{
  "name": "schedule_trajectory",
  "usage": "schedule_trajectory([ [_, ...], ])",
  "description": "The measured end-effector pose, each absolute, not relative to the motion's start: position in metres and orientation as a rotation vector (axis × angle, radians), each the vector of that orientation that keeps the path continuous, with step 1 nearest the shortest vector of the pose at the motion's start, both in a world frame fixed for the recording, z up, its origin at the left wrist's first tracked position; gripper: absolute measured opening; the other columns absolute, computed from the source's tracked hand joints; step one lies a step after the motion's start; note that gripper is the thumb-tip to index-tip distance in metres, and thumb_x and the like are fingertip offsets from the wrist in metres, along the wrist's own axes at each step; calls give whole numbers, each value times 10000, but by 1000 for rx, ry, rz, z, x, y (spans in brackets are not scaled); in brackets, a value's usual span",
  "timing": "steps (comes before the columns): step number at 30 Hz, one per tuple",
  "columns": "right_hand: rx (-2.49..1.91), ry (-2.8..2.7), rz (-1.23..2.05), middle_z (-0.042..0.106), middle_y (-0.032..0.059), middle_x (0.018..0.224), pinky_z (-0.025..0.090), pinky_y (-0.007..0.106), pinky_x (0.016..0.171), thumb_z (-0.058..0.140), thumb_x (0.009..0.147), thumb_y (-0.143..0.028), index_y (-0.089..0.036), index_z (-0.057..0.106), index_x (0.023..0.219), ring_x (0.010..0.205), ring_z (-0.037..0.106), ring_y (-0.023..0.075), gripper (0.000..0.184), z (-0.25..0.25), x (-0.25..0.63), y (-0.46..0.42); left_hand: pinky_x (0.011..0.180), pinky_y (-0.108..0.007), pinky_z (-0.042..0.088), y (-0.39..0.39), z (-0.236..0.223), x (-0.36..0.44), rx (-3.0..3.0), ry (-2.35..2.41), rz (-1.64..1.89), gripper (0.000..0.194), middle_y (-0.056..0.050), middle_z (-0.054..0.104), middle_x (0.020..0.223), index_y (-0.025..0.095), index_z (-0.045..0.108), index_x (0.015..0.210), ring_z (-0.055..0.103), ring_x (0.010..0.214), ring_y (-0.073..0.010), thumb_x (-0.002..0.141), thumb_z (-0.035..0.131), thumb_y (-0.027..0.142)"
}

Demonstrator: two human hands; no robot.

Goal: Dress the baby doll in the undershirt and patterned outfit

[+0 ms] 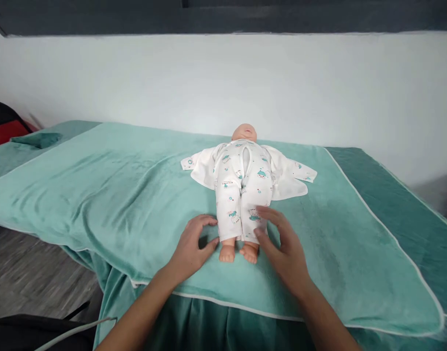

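Note:
A baby doll (244, 131) lies on its back, head toward the wall and bare feet toward me. White trousers (229, 197) with teal prints cover its legs and reach up over its belly. Spread out beneath its upper body is a white top (287, 173), opened to both sides with its sleeves stretched out. My left hand (194, 243) is at the left trouser cuff, fingers curved and apart. Over the other lower leg, my right hand (282, 243) has thumb and fingers apart, its fingertips at the trouser fabric. Whether either hand presses the cloth is hard to tell.
A light green blanket (117, 195) with white edging lies under the doll, wrinkled at left. Darker green cloth (402, 204) covers the table below it. A white wall (153, 83) stands behind. At lower left are a pale cable (77, 331) and a black object (33, 334).

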State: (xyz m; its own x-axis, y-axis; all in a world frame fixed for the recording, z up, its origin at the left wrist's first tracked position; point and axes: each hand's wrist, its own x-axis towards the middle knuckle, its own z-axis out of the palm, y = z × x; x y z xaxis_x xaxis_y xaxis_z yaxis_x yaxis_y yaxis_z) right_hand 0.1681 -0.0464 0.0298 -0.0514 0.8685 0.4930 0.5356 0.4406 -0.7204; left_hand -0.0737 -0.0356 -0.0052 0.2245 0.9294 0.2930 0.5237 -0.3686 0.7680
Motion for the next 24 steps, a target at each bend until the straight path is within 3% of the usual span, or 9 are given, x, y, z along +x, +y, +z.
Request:
schedule_trajectory([
  [4, -1452, -2115, 279, 687, 60, 1125, 460, 441, 894, 589, 825, -85, -243, 627, 1028, 1078, 592, 277, 260, 58, 145, -57, 1010, -421, 451, -48, -1, -63, 1988, 1266, 984, 253, -62, 657, 1131, 267, 556, 1067, 607, 1103, -245, 833, 652, 248],
  [9, -1615, -2400, 6, 688, 112, 989, 396, 404, 765, 540, 859, -78, -204, 606, 885, 937, 598, 285, 144, 80, 127, -49, 888, -381, 484, -45, -1, -49, 2030, 1214, 1057, 150, -43, 633, 996, 256, 540, 982, 602, 958, -214, 859, 532, 170],
  [13, -1555, -2398, -40, 688, 96, 925, 373, 389, 781, 501, 866, -50, -196, 597, 876, 897, 602, 258, 175, 74, 123, -43, 824, -341, 481, -43, -1, -47, 1940, 1221, 1173, 144, -27, 609, 926, 251, 534, 902, 593, 889, -195, 831, 482, 136],
  [19, -1324, -2243, 296, 657, 17, 902, 392, 339, 820, 577, 821, -76, -210, 559, 861, 883, 588, 194, 141, 75, 129, -62, 763, -300, 472, -50, 8, -61, 1638, 1155, 1362, 57, -21, 578, 869, 230, 543, 831, 573, 839, -182, 821, 539, 174],
  [24, -1230, -2338, 304, 642, 35, 924, 414, 375, 861, 519, 912, -110, -209, 579, 890, 907, 574, 205, 118, 81, 130, -78, 741, -295, 460, -57, 4, -74, 1690, 1194, 1281, 50, -11, 566, 822, 224, 541, 783, 556, 788, -177, 798, 552, 176],
])
